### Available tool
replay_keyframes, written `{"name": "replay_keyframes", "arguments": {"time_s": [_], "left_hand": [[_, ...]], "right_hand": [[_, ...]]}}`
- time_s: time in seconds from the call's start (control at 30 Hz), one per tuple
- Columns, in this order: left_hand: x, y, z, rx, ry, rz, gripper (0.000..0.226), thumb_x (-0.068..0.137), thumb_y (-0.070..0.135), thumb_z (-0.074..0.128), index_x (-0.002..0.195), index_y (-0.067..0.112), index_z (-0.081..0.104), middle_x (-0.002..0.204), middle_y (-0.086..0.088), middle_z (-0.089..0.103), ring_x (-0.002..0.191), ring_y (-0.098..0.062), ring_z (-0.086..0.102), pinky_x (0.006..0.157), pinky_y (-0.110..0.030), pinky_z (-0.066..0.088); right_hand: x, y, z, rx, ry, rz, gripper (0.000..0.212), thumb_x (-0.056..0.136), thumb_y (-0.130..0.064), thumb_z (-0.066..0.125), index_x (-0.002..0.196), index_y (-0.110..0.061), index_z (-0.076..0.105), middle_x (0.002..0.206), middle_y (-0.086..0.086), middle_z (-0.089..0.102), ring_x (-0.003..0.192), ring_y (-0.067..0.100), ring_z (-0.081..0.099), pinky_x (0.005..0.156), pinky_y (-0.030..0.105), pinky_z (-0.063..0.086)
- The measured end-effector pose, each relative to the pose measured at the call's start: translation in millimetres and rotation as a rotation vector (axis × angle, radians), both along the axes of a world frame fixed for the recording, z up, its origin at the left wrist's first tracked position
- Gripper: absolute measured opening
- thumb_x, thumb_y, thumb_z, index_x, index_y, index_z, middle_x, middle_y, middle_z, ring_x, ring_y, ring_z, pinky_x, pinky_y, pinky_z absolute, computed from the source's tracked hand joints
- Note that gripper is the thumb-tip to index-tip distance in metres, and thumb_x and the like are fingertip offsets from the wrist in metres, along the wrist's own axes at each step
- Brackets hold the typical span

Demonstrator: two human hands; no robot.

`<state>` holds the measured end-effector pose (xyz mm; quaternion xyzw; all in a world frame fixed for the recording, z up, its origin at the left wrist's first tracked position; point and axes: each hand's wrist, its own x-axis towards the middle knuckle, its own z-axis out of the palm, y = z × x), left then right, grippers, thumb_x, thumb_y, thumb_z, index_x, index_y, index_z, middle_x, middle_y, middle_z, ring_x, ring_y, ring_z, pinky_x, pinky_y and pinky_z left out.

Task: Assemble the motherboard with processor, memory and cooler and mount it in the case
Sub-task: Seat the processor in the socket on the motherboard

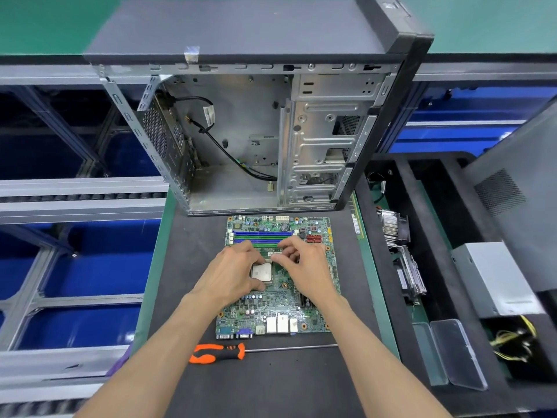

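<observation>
Nearest the person, a screwdriver (241, 350) with an orange-and-black handle lies across the dark mat (193, 251), its shaft pointing right. Just beyond it the motherboard (319, 297) lies flat on the mat: a green board, silver and blue port blocks along its near edge, small capacitors behind them, red connectors at the far right and blue and green memory slots (262, 235) running across its far part. The processor (261, 272), a square with a pale metal top, sits in its socket near the board's middle. The left hand (233, 271) rests on the board with curled fingers around the processor's left and near sides, thumb by its near edge. The right hand (304, 262) has thumb and fingers bent together, pinching something small just beyond the processor; what it is cannot be made out. Behind the board the case (256, 131) stands open towards the person, bare grey metal inside with black cables. To the right, a tray holds a finned cooler (391, 227)
</observation>
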<state>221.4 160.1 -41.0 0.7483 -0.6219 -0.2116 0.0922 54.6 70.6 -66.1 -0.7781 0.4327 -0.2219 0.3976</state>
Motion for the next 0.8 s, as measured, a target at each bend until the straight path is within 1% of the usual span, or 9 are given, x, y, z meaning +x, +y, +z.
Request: {"name": "replay_keyframes", "arguments": {"time_s": [0.27, 0.4, 0.53, 0.67, 0.8], "left_hand": [[-0.1, 0.2, -0.3, -0.01, -0.015, -0.004, 0.06, 0.068, 0.051, 0.085, 0.119, 0.025, 0.068, 0.109, 0.011, 0.057, 0.098, -0.017, 0.059, 0.083, -0.032, 0.048], [1.3, 1.2, -2.0, -0.023, -0.017, -0.002, 0.061, 0.067, 0.052, 0.085, 0.12, 0.027, 0.068, 0.11, 0.011, 0.056, 0.098, -0.017, 0.058, 0.079, -0.029, 0.044], [1.9, 5.1, -5.0, -0.047, 0.0, -0.002, 0.061, 0.068, 0.051, 0.085, 0.121, 0.027, 0.068, 0.107, 0.012, 0.053, 0.099, -0.015, 0.057, 0.076, -0.026, 0.041], [0.4, 9.4, -7.5, -0.086, 0.046, 0.012, 0.057, 0.071, 0.047, 0.084, 0.121, 0.026, 0.069, 0.103, 0.016, 0.047, 0.099, -0.013, 0.056, 0.079, -0.025, 0.04], [-1.3, 11.2, -8.1, -0.105, 0.065, 0.032, 0.055, 0.072, 0.046, 0.084, 0.122, 0.026, 0.069, 0.107, 0.014, 0.051, 0.1, -0.013, 0.057, 0.085, -0.03, 0.046]], "right_hand": [[0.6, 0.0, 2.0, 0.011, 0.004, -0.008, 0.021, 0.085, -0.044, 0.074, 0.098, -0.031, 0.065, 0.073, -0.017, 0.064, 0.077, 0.001, 0.059, 0.101, 0.035, 0.031], [0.5, 0.2, 3.7, 0.011, 0.002, -0.012, 0.021, 0.085, -0.042, 0.075, 0.098, -0.028, 0.066, 0.072, -0.016, 0.065, 0.071, 0.003, 0.06, 0.101, 0.041, 0.035], [0.9, 0.8, 6.2, 0.015, 0.005, -0.009, 0.022, 0.085, -0.042, 0.075, 0.099, -0.028, 0.066, 0.071, -0.016, 0.064, 0.07, 0.003, 0.06, 0.101, 0.044, 0.037], [0.2, 1.3, 7.6, 0.007, -0.002, -0.006, 0.022, 0.085, -0.04, 0.076, 0.099, -0.025, 0.067, 0.071, -0.015, 0.065, 0.07, 0.004, 0.061, 0.1, 0.046, 0.039], [0.5, 1.7, 8.5, 0.002, 0.004, -0.002, 0.022, 0.085, -0.041, 0.076, 0.1, -0.026, 0.067, 0.072, -0.014, 0.066, 0.07, 0.004, 0.061, 0.101, 0.045, 0.038]]}}
